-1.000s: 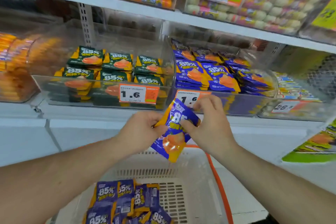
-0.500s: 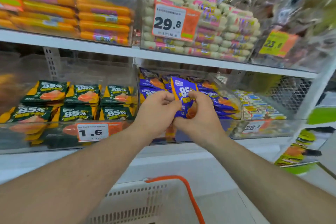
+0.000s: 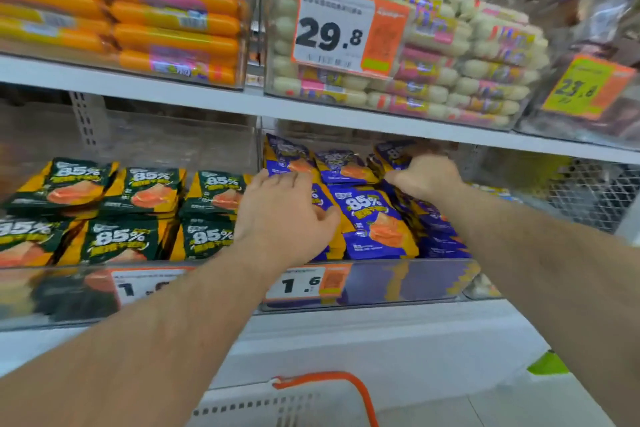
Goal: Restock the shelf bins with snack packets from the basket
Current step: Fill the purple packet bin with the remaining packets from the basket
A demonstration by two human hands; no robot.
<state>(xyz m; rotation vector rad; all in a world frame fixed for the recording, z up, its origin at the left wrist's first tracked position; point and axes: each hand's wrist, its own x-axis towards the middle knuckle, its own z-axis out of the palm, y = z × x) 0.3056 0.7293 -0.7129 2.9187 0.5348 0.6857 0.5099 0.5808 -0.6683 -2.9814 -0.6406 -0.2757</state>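
Both hands reached into the clear plastic shelf bin that held the purple-and-orange foil snack packets, on the middle white metal shelf. The left hand lay spread, fingers straight, over the packets at the bin's left side, apparently pressing the stack flat so it would not slide. The right hand, deeper in the bin, had its fingers curled down at the rear row; whether it pinched a packet or only tucked one into place could not be told, since the fingertips were hidden. The placement suggested a packet being seated among its own kind, front faces upward. In the neighbouring clear bin lay the dark green foil snack packets, untouched. Below, only the rim and orange handle of the white perforated plastic basket showed. White-and-orange price tags fronted the bins; the upper shelf carried orange sausage sticks.
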